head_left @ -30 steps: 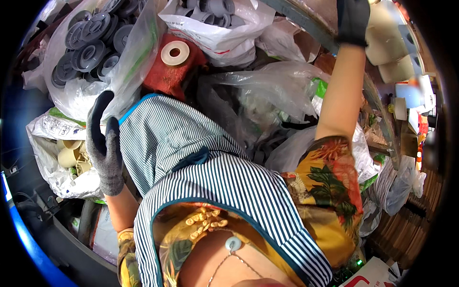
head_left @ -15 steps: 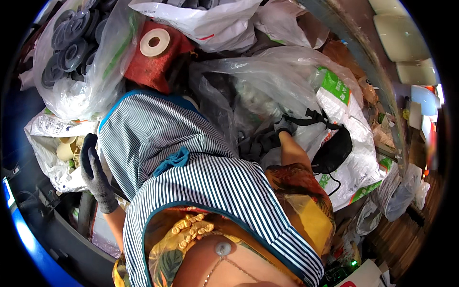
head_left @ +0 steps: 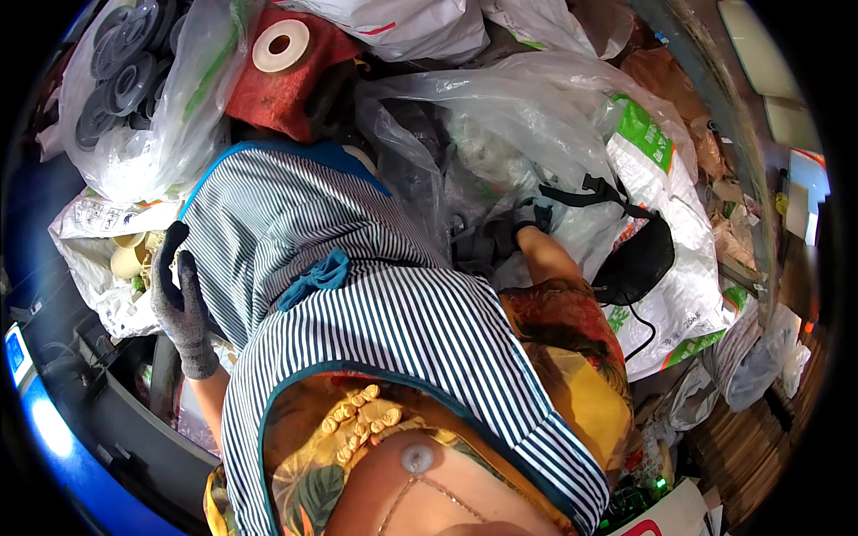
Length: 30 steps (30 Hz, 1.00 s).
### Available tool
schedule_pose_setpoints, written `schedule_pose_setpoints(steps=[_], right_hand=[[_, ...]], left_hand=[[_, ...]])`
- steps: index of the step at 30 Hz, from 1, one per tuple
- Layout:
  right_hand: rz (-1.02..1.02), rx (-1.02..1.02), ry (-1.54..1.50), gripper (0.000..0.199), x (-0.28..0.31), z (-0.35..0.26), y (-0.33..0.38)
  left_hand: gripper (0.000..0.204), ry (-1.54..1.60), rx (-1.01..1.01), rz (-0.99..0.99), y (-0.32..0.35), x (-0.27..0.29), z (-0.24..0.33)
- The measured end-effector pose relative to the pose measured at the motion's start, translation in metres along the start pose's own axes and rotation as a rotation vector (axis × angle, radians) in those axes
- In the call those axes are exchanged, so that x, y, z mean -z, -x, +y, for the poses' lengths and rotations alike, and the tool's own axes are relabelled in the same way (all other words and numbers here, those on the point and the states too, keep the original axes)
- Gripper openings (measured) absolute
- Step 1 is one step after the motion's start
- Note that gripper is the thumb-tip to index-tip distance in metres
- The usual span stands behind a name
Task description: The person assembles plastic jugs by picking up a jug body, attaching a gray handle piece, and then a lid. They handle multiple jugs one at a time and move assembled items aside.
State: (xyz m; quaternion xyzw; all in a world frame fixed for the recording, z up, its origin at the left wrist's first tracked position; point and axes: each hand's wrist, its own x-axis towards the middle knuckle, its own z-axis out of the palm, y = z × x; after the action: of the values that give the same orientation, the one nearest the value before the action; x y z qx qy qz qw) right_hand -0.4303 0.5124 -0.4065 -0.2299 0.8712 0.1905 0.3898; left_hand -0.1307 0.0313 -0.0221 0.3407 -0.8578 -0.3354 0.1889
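Observation:
My left hand (head_left: 185,308), in a grey knit glove with dark fingers, is raised beside my striped apron (head_left: 304,223). It holds nothing, and its fingers are apart. My right hand (head_left: 534,214), also gloved, reaches into a large clear plastic bag (head_left: 500,98). Dark grey plastic parts (head_left: 483,248) lie at the hand within this bag. Its fingers are mostly hidden, so I cannot tell whether they grip a part. A black pouch with a strap (head_left: 636,262) rests just right of my right wrist.
At upper left, a clear bag holds grey ring-shaped plastic parts (head_left: 134,85). A cream ring (head_left: 281,46) sits on red cloth (head_left: 277,98). White sacks (head_left: 411,27) stand at the back, another white sack (head_left: 679,286) at right. Cream pieces (head_left: 130,259) fill a bag left of me.
The view has shifted, so the bags and red cloth appear higher. My left hand's fingers have spread further apart. My right hand stays in the clear bag among the dark parts.

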Motion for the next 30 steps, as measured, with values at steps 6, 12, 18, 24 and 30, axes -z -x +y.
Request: schedule_pose_setpoints(steps=[6, 12, 18, 24, 30], right_hand=[[-0.217, 0.142, 0.018, 0.056, 0.002, -0.009, 0.029], [-0.161, 0.24, 0.001, 0.052, 0.079, -0.036, 0.008], [0.172, 0.795, -0.75, 0.048, 0.345, -0.115, 0.119], [-0.136, 1.233, -1.351, 0.056, 0.386, -0.194, 0.198], [-0.359, 1.408, -1.405, 0.061, 0.374, -0.251, 0.203]], left_hand=[[0.037, 0.064, 0.004, 0.095, 0.017, 0.014, -0.016], [0.034, 0.15, 0.042, 0.151, 0.015, 0.021, -0.023], [0.033, 0.244, -0.002, 0.207, 0.01, 0.009, -0.019], [0.069, 1.023, 0.197, -0.06, -0.005, -0.009, -0.011], [0.1, 1.125, 0.114, -0.091, -0.017, -0.004, -0.011]])
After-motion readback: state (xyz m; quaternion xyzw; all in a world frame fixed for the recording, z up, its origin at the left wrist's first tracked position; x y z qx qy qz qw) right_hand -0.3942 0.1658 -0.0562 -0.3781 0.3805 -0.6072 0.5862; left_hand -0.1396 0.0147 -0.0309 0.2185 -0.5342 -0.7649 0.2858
